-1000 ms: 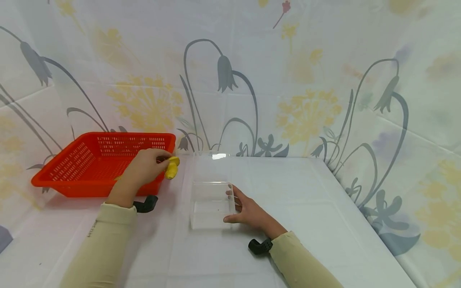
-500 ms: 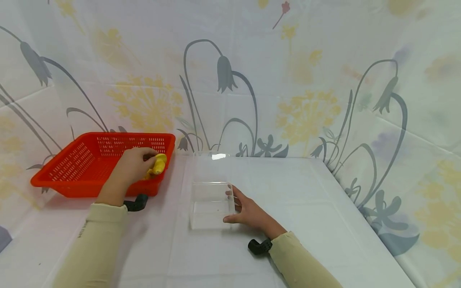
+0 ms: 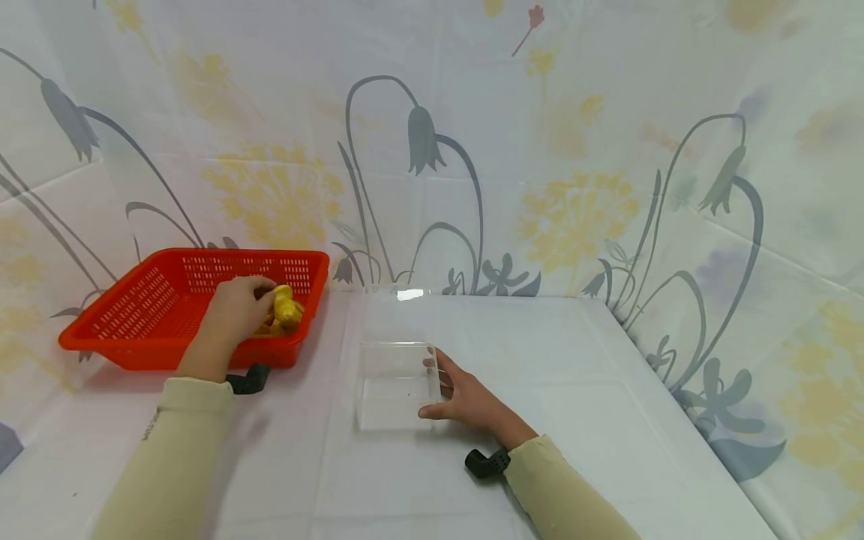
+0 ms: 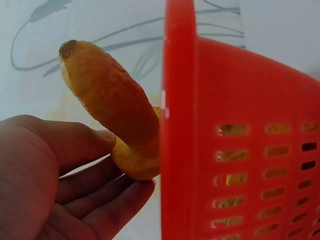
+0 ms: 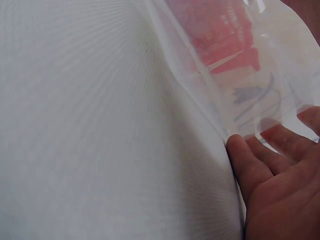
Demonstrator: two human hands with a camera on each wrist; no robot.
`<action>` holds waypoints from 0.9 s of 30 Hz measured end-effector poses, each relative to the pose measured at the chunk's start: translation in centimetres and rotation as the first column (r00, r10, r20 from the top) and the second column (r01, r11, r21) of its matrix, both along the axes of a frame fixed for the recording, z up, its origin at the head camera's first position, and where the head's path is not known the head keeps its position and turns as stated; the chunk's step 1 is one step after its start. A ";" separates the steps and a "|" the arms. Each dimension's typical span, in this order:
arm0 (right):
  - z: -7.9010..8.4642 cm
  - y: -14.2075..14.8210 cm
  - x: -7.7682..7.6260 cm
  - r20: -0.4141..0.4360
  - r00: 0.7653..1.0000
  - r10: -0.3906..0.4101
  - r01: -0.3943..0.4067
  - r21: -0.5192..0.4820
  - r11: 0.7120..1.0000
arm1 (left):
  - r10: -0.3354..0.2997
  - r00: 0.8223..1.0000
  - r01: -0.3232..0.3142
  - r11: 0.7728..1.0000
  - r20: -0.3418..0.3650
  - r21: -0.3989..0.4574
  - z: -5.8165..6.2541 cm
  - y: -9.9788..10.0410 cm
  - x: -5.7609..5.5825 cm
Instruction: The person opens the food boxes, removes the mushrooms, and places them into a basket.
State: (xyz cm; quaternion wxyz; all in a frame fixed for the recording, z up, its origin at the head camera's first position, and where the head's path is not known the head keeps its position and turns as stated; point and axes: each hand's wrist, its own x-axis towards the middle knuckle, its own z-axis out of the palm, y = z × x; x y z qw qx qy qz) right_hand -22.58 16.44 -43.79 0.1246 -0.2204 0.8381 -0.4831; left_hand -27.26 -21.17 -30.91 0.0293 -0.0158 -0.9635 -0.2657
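My left hand (image 3: 232,307) is over the right part of the red plastic basket (image 3: 155,344). In the left wrist view, its thumb and fingertips pinch the rounded end of a knobbly yellow piece (image 4: 107,92) that looks like ginger root. The piece has a smooth, slightly wrinkled skin and a dark brown tip. More yellow pieces show through the basket's slots; the basket wall partly hides them. My right hand (image 3: 472,397) rests its spread thumb and fingertips against the right side of a clear plastic box (image 3: 398,412) on the table. Nothing shows inside the box.
A transparent upright panel (image 3: 398,315) stands behind the box, perhaps its lid. The white table (image 3: 574,450) meets a flower-printed cloth wall (image 3: 607,90). A purple-grey block (image 3: 8,448) shows at the left edge. Dark devices sit at both wrists.
My left hand has moved left with the yellow piece, from beside the basket's right rim to inside the basket. My right hand and the clear box have not moved.
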 end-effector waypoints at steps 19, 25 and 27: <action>-0.2 0.1 -0.1 0.000 1.000 0.016 -0.016 -0.030 0.999 | 0.044 0.999 -0.045 0.992 -0.011 -0.119 -0.5 -1.2 -1.7; -0.2 0.1 -0.1 -0.010 1.000 0.018 -0.018 -0.020 1.000 | 0.061 0.997 -0.055 0.991 0.047 -0.123 -0.7 -1.5 -2.2; -0.2 0.1 -0.2 -0.006 1.000 0.018 -0.019 -0.021 1.000 | 0.065 0.996 -0.056 0.990 0.062 -0.128 -0.8 -1.6 -2.3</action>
